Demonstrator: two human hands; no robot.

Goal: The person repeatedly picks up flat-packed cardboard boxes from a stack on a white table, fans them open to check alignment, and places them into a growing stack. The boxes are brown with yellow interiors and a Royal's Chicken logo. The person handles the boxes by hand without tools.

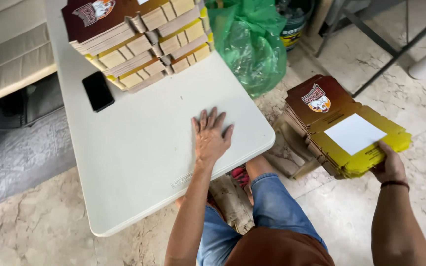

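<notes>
While the left hand [210, 135] lies flat and unclenched on the white table [139, 148], right hand [389, 165] grasping a floor stack of flattened brown-and-yellow cartons [341, 128], white rectangular label uppermost, matching stack [134, 42] on the table's far end.

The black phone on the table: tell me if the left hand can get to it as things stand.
Probably yes. The left hand lies flat on the white table, holding nothing, and the tabletop between it and the black phone is bare. The stack of flat boxes sits beyond the phone, not across the way.

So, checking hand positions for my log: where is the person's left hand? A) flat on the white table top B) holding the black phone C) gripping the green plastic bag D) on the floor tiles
A: the left hand lies palm-down, fingers spread, on the white table top, holding nothing.
</notes>
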